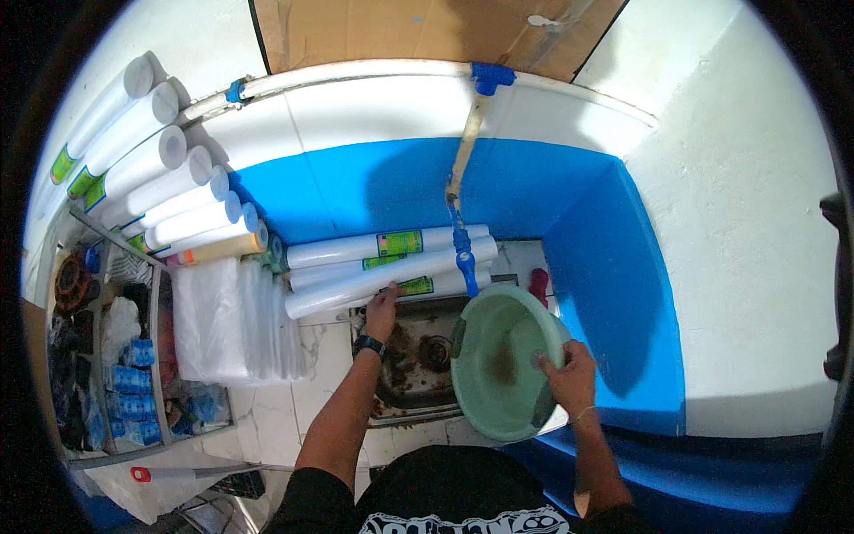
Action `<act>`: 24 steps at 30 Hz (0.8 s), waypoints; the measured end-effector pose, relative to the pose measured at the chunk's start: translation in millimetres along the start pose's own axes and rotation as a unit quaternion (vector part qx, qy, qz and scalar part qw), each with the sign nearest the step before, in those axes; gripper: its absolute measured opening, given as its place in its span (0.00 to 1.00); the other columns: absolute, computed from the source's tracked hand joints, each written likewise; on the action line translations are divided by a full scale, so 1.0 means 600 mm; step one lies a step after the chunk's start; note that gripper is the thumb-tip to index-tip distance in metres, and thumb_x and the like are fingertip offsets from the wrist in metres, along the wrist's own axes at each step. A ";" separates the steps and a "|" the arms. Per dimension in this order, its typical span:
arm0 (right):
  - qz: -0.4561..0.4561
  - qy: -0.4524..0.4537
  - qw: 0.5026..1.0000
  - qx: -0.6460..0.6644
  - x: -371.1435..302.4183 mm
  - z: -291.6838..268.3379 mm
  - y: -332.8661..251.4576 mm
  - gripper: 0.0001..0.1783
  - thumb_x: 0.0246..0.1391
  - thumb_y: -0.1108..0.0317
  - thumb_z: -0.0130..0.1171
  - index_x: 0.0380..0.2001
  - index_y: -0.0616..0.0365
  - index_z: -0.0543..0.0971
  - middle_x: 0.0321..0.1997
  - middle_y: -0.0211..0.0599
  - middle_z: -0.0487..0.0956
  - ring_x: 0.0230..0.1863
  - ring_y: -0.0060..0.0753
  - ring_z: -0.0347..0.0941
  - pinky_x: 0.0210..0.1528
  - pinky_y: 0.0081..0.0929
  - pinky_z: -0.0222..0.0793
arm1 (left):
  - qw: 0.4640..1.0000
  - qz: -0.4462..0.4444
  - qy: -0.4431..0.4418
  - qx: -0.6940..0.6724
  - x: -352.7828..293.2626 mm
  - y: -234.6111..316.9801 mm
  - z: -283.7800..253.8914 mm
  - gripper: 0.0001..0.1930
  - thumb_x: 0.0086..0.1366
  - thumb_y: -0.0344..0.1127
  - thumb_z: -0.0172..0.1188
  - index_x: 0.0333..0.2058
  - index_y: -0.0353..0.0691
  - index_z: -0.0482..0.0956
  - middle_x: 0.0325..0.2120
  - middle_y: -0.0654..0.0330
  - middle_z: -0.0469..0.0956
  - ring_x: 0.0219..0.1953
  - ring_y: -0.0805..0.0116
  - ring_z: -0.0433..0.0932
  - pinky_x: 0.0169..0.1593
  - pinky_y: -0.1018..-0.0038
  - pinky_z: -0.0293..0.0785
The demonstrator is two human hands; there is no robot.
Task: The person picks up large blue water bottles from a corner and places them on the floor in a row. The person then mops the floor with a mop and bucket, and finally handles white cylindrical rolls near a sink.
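Observation:
A pale green plastic basin (485,396), with a brownish patch on its bottom, is tilted over the right side of a stained metal sink (414,392). My right hand (571,378) grips the basin's right rim, thumb on the inside. Behind the sink lie several white plastic-wrapped rolls (334,300) with green labels. My left hand (382,316), a dark watch on its wrist, is at the front roll beside the sink's back left corner. Its fingers close on that roll's edge, partly hidden. A blue tap (465,258) hangs from a pipe just above the basin's back rim.
More white rolls (160,151) lean stacked at the left wall. Below them are folded clear plastic sheets (213,316) and a shelf (163,329) of small goods. A red object (539,285) lies behind the basin. Blue-painted walls (605,267) enclose the right and back.

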State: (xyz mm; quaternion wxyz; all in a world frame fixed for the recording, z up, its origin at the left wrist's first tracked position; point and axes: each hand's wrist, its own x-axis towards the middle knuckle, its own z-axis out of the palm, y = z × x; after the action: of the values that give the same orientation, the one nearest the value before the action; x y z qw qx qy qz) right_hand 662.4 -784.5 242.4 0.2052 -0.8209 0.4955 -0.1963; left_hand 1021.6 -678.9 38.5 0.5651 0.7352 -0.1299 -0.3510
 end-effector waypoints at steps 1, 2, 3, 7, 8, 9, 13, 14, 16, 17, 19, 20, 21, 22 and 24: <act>0.025 -0.020 0.999 0.024 -0.008 0.010 -0.010 0.21 0.47 0.58 0.74 0.29 0.65 0.77 0.24 0.47 0.78 0.24 0.47 0.74 0.31 0.41 0.71 | 0.999 0.035 0.005 0.025 0.007 0.002 -0.003 0.29 0.70 0.63 0.52 0.39 0.42 0.89 0.40 0.50 0.84 0.45 0.56 0.78 0.53 0.63 0.71; 0.048 -0.041 0.997 0.050 -0.014 0.019 -0.019 0.20 0.48 0.58 0.73 0.29 0.65 0.77 0.24 0.47 0.78 0.24 0.47 0.74 0.31 0.40 0.71 | 0.997 0.052 0.012 0.052 0.013 0.005 -0.007 0.29 0.70 0.64 0.52 0.37 0.44 0.90 0.41 0.49 0.84 0.45 0.55 0.79 0.54 0.63 0.71; 0.085 -0.055 0.989 0.105 -0.019 0.028 -0.029 0.20 0.51 0.58 0.71 0.28 0.64 0.76 0.23 0.47 0.77 0.23 0.42 0.73 0.30 0.38 0.70 | 0.994 0.070 0.019 0.078 0.018 0.010 -0.010 0.29 0.70 0.64 0.52 0.36 0.45 0.90 0.42 0.48 0.84 0.45 0.53 0.79 0.55 0.62 0.71; 0.087 -0.070 0.990 0.089 -0.028 0.040 -0.061 0.18 0.52 0.60 0.70 0.28 0.64 0.75 0.22 0.45 0.75 0.23 0.37 0.71 0.30 0.36 0.69 | 0.995 0.038 0.008 0.094 0.025 0.029 -0.021 0.30 0.70 0.65 0.51 0.35 0.44 0.90 0.39 0.48 0.85 0.44 0.51 0.80 0.55 0.60 0.70; 0.071 -0.075 0.989 0.107 -0.028 0.038 -0.068 0.18 0.52 0.60 0.70 0.28 0.64 0.75 0.22 0.45 0.75 0.23 0.38 0.71 0.30 0.36 0.69 | 0.994 0.038 0.002 0.105 0.026 0.032 -0.024 0.31 0.70 0.65 0.50 0.35 0.44 0.91 0.38 0.48 0.85 0.44 0.50 0.80 0.55 0.60 0.70; 0.067 -0.083 0.987 0.121 -0.029 0.037 -0.075 0.18 0.52 0.60 0.70 0.28 0.63 0.75 0.22 0.44 0.74 0.22 0.39 0.71 0.29 0.37 0.69 | 0.992 0.039 -0.005 0.116 0.027 0.035 -0.026 0.31 0.70 0.66 0.50 0.35 0.45 0.91 0.38 0.47 0.85 0.44 0.50 0.80 0.55 0.61 0.70; 0.044 -0.134 0.987 0.071 -0.042 0.039 -0.106 0.18 0.50 0.61 0.71 0.29 0.63 0.75 0.22 0.46 0.73 0.24 0.46 0.72 0.30 0.40 0.69 | 0.993 0.077 -0.015 0.088 0.033 0.038 -0.028 0.32 0.69 0.68 0.49 0.36 0.45 0.90 0.37 0.46 0.84 0.43 0.50 0.80 0.53 0.62 0.71; 0.019 -0.143 0.987 0.071 -0.048 0.043 -0.115 0.18 0.50 0.61 0.71 0.29 0.63 0.75 0.23 0.46 0.73 0.24 0.48 0.72 0.31 0.41 0.69 | 0.991 0.080 -0.012 0.105 0.035 0.038 -0.029 0.33 0.69 0.68 0.48 0.36 0.45 0.90 0.36 0.45 0.84 0.42 0.49 0.80 0.53 0.62 0.71; -0.028 -0.160 0.985 0.058 -0.062 0.053 -0.130 0.18 0.50 0.61 0.70 0.30 0.63 0.75 0.24 0.48 0.73 0.26 0.52 0.73 0.31 0.43 0.69 | 0.990 0.075 -0.009 0.121 0.038 0.040 -0.029 0.33 0.69 0.69 0.48 0.36 0.45 0.90 0.35 0.44 0.84 0.42 0.49 0.80 0.52 0.62 0.71; -0.059 -0.168 0.981 0.071 -0.070 0.058 -0.136 0.17 0.52 0.61 0.68 0.32 0.63 0.75 0.28 0.49 0.75 0.30 0.57 0.74 0.34 0.47 0.71 | 0.990 0.068 -0.011 0.120 0.039 0.042 -0.030 0.33 0.69 0.69 0.47 0.36 0.46 0.90 0.34 0.43 0.84 0.42 0.48 0.80 0.51 0.62 0.71; -0.137 -0.146 0.979 0.049 -0.084 0.067 -0.144 0.16 0.51 0.62 0.70 0.31 0.62 0.74 0.26 0.47 0.74 0.26 0.51 0.73 0.31 0.43 0.70 | 0.988 0.060 -0.013 0.142 0.043 0.045 -0.031 0.33 0.69 0.68 0.47 0.36 0.46 0.90 0.34 0.43 0.84 0.41 0.47 0.80 0.51 0.61 0.71; -0.171 -0.135 0.975 0.039 -0.090 0.072 -0.146 0.16 0.50 0.63 0.70 0.30 0.62 0.74 0.25 0.46 0.73 0.24 0.48 0.73 0.29 0.42 0.69 | 0.984 0.060 -0.015 0.164 0.045 0.045 -0.032 0.33 0.69 0.68 0.47 0.36 0.46 0.90 0.33 0.43 0.84 0.41 0.46 0.80 0.51 0.61 0.71; -0.159 -0.164 0.973 0.020 -0.096 0.073 -0.146 0.16 0.50 0.63 0.70 0.32 0.62 0.75 0.27 0.48 0.75 0.27 0.54 0.75 0.31 0.45 0.71 | 0.980 0.060 -0.016 0.187 0.048 0.045 -0.033 0.33 0.69 0.68 0.47 0.36 0.46 0.90 0.33 0.43 0.84 0.41 0.46 0.80 0.51 0.61 0.71; -0.177 -0.153 0.972 0.020 -0.100 0.074 -0.145 0.16 0.50 0.64 0.70 0.33 0.62 0.75 0.28 0.49 0.75 0.27 0.54 0.76 0.31 0.46 0.71 | 0.983 0.061 -0.018 0.172 0.052 0.043 -0.033 0.32 0.69 0.68 0.47 0.36 0.47 0.90 0.34 0.44 0.84 0.41 0.46 0.80 0.51 0.61 0.71; -0.198 -0.145 0.969 0.000 -0.107 0.075 -0.141 0.16 0.50 0.64 0.70 0.33 0.63 0.76 0.28 0.49 0.76 0.28 0.54 0.77 0.32 0.46 0.73 | 0.988 0.060 -0.021 0.138 0.058 0.037 -0.033 0.32 0.69 0.68 0.48 0.36 0.48 0.91 0.34 0.44 0.84 0.42 0.46 0.80 0.51 0.61 0.71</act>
State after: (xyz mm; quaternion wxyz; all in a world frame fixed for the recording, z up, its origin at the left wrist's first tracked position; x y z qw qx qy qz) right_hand 720.4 -684.8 242.2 0.2320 -0.9224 0.2880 -0.1117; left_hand 1064.3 -692.1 48.5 0.4753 0.7897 -0.2331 -0.3100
